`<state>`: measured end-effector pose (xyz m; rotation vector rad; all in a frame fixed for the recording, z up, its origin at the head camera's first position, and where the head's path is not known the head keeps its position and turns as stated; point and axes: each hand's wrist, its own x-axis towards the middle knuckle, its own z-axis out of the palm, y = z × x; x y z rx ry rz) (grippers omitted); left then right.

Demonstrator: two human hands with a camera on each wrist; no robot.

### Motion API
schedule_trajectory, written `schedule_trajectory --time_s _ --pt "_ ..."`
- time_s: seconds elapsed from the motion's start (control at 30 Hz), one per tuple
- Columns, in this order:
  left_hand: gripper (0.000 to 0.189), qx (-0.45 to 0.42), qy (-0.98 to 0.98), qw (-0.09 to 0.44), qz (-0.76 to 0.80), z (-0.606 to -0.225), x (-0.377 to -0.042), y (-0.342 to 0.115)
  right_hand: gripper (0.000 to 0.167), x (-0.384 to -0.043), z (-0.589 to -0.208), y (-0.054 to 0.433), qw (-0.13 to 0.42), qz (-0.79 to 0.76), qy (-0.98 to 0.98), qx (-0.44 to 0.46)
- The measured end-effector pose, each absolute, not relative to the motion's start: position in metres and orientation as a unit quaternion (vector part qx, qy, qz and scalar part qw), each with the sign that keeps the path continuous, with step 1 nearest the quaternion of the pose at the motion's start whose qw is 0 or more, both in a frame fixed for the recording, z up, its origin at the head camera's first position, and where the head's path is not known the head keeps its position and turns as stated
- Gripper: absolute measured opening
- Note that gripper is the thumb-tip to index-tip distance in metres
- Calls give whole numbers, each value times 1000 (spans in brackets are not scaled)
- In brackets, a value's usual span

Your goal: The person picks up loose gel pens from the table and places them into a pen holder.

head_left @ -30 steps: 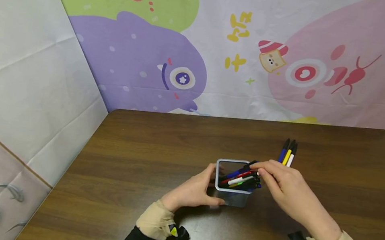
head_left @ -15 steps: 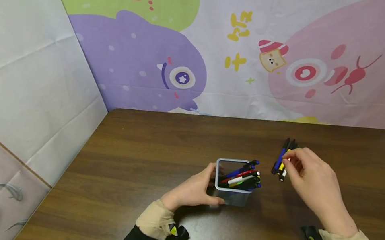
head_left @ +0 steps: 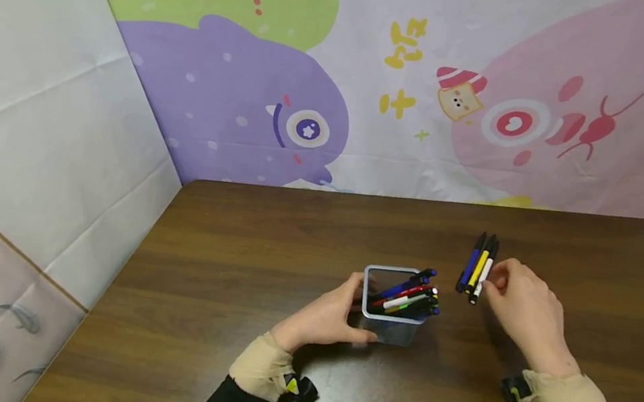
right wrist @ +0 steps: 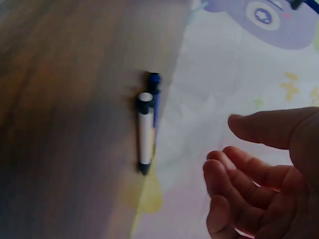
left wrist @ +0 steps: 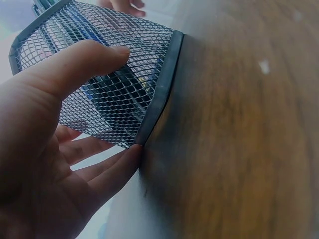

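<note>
A mesh pen holder [head_left: 395,333] with a pale rim stands on the table, and my left hand [head_left: 321,318] grips its left side, thumb along the near wall. In the left wrist view the thumb lies across the dark mesh [left wrist: 117,107], with the fingers around the base. Several pens [head_left: 404,300] lean in the holder toward its right edge. My right hand [head_left: 527,316] hovers beside the white pen [head_left: 484,277], fingers loosely bent. In the right wrist view, thumb and fingers are apart with nothing between them. The yellow pen [head_left: 477,269] and blue pen [head_left: 470,265] lie alongside the white one.
The brown wooden table [head_left: 239,271] reaches back to a cartoon-printed cloth [head_left: 379,140] hanging behind it. A white cloth [head_left: 55,91] hangs at the left. The loose pens lie behind and right of the holder.
My right hand has left the pens in the holder, moved right over the three loose pens, then shifted slightly right and down beside the white one. The left hand stays on the holder.
</note>
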<state>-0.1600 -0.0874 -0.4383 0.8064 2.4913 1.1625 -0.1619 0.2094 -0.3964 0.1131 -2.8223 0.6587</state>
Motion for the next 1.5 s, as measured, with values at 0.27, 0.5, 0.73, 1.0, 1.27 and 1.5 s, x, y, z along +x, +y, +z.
schedule_trajectory --time_s 0.27,0.5,0.73,1.0,1.27,1.5 --pt "77 278 865 134 395 -438 -160 -87 39 -173 -409 211 12 215 -976 30" --pt "77 272 863 140 401 -438 -159 -87 49 -180 -413 206 -36 224 -974 21" --pt "78 272 865 137 398 -440 -160 -88 68 -190 -417 202 -86 242 -966 -10" --pt "78 268 867 143 395 -438 -160 -88 55 -194 -415 203 -119 247 -961 -37" --pt "79 269 869 141 391 -437 -160 -88 42 -190 -411 207 -125 222 -965 -57" --pt "78 269 867 143 395 -437 -159 -87 31 -179 -405 215 -120 195 -972 -52"
